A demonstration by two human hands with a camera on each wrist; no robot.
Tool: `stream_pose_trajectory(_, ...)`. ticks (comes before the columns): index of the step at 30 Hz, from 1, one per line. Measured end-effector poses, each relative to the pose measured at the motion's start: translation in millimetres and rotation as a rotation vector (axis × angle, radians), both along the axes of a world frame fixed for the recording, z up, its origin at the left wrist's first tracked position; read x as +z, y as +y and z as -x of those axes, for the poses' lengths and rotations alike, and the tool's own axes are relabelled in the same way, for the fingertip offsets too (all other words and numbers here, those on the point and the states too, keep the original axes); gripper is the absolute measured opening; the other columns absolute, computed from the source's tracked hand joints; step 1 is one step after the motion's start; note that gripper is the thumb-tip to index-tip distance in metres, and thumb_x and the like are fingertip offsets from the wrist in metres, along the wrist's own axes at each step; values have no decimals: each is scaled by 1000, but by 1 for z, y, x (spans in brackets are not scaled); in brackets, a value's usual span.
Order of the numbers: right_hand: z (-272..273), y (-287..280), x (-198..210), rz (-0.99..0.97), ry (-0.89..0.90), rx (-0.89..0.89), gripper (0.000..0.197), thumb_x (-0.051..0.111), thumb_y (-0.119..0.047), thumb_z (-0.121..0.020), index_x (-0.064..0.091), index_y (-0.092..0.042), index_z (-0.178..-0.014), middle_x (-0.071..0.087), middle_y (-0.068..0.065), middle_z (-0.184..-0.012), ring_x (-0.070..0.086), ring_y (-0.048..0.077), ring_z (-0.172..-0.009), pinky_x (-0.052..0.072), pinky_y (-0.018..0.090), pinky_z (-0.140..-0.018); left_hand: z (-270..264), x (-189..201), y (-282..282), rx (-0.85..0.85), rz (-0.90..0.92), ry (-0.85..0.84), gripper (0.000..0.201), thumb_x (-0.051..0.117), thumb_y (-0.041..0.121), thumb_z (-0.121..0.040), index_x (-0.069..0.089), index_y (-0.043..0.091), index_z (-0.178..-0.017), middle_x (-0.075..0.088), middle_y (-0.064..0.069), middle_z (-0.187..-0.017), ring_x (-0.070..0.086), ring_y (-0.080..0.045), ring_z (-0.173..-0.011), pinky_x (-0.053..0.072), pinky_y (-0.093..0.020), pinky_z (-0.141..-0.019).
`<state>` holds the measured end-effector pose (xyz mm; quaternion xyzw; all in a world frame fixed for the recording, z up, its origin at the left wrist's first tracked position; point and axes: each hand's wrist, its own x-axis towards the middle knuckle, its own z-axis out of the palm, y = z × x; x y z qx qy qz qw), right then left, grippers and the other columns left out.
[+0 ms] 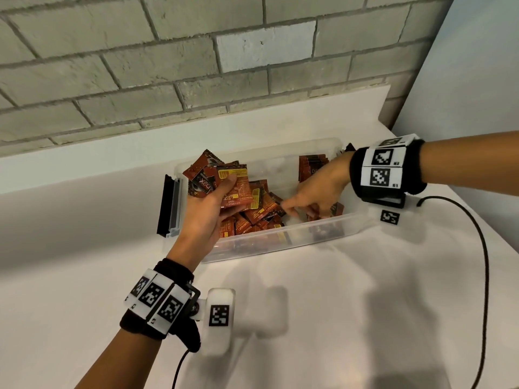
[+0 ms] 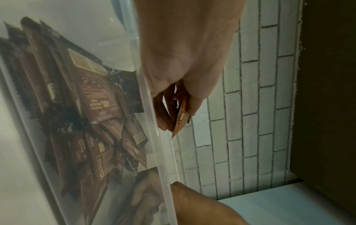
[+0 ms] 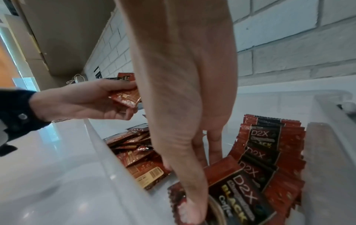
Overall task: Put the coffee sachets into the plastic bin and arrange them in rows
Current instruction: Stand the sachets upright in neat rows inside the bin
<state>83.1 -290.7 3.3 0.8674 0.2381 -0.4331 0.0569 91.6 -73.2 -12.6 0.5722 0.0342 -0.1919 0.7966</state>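
Observation:
A clear plastic bin (image 1: 280, 237) stands on the white counter (image 1: 323, 318). My left hand (image 1: 222, 192) hovers over the bin's left part and grips a fanned bunch of red coffee sachets (image 1: 236, 175), thumb on top; the left wrist view shows the bunch (image 2: 181, 120) edge-on. Loose sachets (image 1: 261, 213) lie jumbled in the middle of the bin. An upright row of sachets (image 1: 311, 164) leans at the right end. My right hand (image 1: 300, 210) reaches down inside there. Its thumb (image 3: 192, 213) lies before the front sachet (image 3: 237, 190) and its fingers (image 3: 213, 149) behind it, pinching it.
A black and clear latch (image 1: 168, 206) hangs off the bin's left end. A grey brick wall (image 1: 168, 66) and a raised white ledge (image 1: 84, 161) run behind the bin. A black cable (image 1: 484, 262) loops over the counter's right side, beside a white side wall (image 1: 477, 80).

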Motion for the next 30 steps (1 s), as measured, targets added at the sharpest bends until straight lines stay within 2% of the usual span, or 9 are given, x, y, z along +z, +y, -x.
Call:
stream_pose_trajectory(3,-1,-3,-1,6,-42,25,30,69,-9,-83,48,-16,-103,55,6,-102,51,18,-89,39,17,-60,1,1,0,-4,7,0,35,63,12,-87,56,11,-121,68,-8,-115,67,-21,-100,60,-32,-73)
stream_pose_trajectory(6,-1,-11,0,-57,-47,69,16,61,-3,-86,65,-12,-99,53,8,-110,50,20,-101,46,28,-80,0,1,0,-6,5,-5,40,63,12,-87,55,8,-126,67,-10,-117,67,-23,-102,60,-33,-73)
stream_pose_trajectory(10,1,-13,2,-185,-114,67,24,59,-7,-90,65,-15,-112,51,0,-115,46,18,-113,43,30,-94,0,0,1,-7,6,6,41,64,12,-86,55,8,-126,67,-11,-117,66,-25,-104,60,-30,-69)
stream_pose_trajectory(13,4,-9,-8,-26,-136,239,33,61,-13,-89,60,-18,-121,48,5,-124,39,20,-119,39,25,-92,0,0,0,-20,1,-1,41,64,12,-86,55,9,-125,68,-9,-116,67,-24,-103,60,-32,-72)
stream_pose_trajectory(17,8,-8,-13,-62,-127,285,25,57,-6,-89,66,-7,-113,48,8,-126,38,21,-121,30,16,-82,-1,-1,1,-24,-14,-8,43,64,12,-86,54,10,-127,68,-8,-116,67,-23,-104,59,-37,-79)
stream_pose_trajectory(20,6,-9,-8,-67,-140,301,35,59,-15,-90,56,-15,-125,48,5,-127,38,21,-119,37,25,-90,-3,-2,2,-35,-15,-17,43,65,12,-86,54,11,-127,68,-7,-115,67,-22,-104,58,-37,-80)
stream_pose_trajectory(24,6,-15,-6,197,-167,392,41,58,-26,-90,46,-25,-129,42,4,-129,40,24,-117,41,38,-96,-2,-1,2,-66,-57,-31,45,67,12,-83,55,10,-127,70,-7,-112,68,-22,-102,58,-37,-81)
stream_pose_trajectory(27,5,-16,-5,206,-129,339,42,59,-26,-89,46,-24,-130,43,5,-129,40,25,-118,40,35,-95,0,1,2,-74,-82,-48,40,68,9,-82,58,10,-121,71,-7,-108,70,-20,-96,58,-32,-76)
stream_pose_trajectory(30,2,-19,8,19,-128,124,52,64,-31,-87,44,-25,-135,44,2,-133,40,22,-125,38,35,-103,2,4,1,-97,-92,-48,37,68,5,-80,60,7,-116,71,-10,-106,71,-21,-92,58,-29,-73)
